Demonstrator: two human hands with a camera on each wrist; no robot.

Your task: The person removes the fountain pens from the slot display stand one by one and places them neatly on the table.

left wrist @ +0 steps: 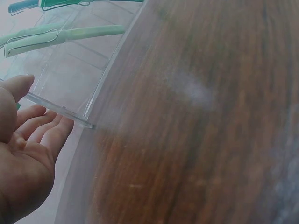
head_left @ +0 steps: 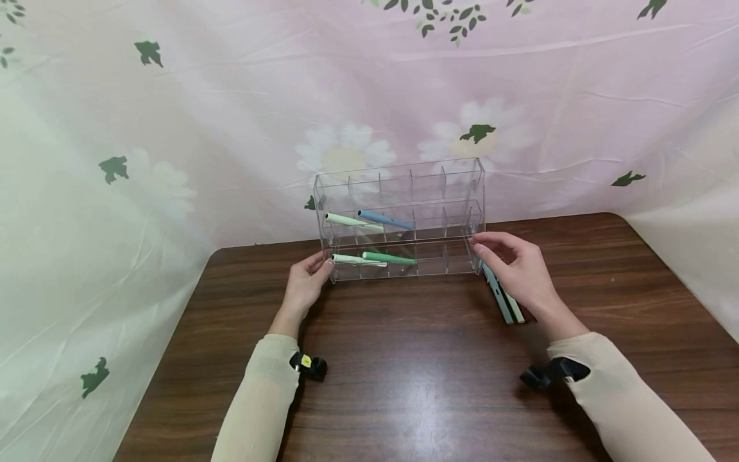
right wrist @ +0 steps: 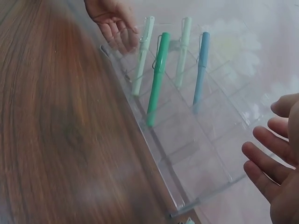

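Observation:
A clear acrylic pen rack (head_left: 444, 266) with two tiers of compartments stands at the back of the table. In its upper tier lean a pale green pen (head_left: 352, 222) and a blue pen (head_left: 385, 220). The lower tier has a whitish-green pen (head_left: 358, 260) and a green pen (head_left: 389, 258). At the rack's left side is my left hand (head_left: 304, 282), its thumb and loosely extended fingers on either side of the clear side panel. My right hand (head_left: 519, 266) is by the right side, fingers spread with nothing between them in the right wrist view.
Beside the rack, partly under my right hand, lie several more pens, among them a grey-blue pen (head_left: 500, 298) and a pale pen (head_left: 514, 309). A floral cloth (head_left: 242, 128) hangs behind the brown wooden table (head_left: 392, 359).

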